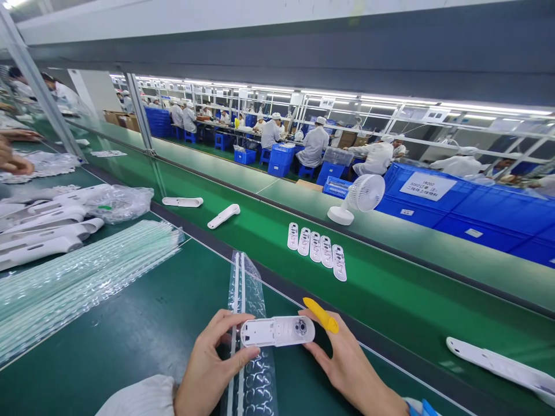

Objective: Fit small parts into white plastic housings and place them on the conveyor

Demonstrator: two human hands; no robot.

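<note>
Between my two hands is a white elongated plastic housing (277,332) with rounded ends and a dark round part near its right end. My left hand (212,352) pinches its left end between thumb and fingers. At the right end, my right hand (342,358) grips it with the thumb below; a yellow cover (321,315) sits on one finger. Under the housing lies a clear plastic strip sheet (255,375) with rows of round shapes and white bands. The housing is held above the dark green table (143,329).
A green conveyor belt (269,231) carries several flat white plates (315,247), loose white housings (224,216) and another long housing (498,364) at right. Beyond stand a white fan (364,193) and blue crates (477,214). At left lie wrapped strips (95,277) and white shells (47,225) near another person's hand (15,162).
</note>
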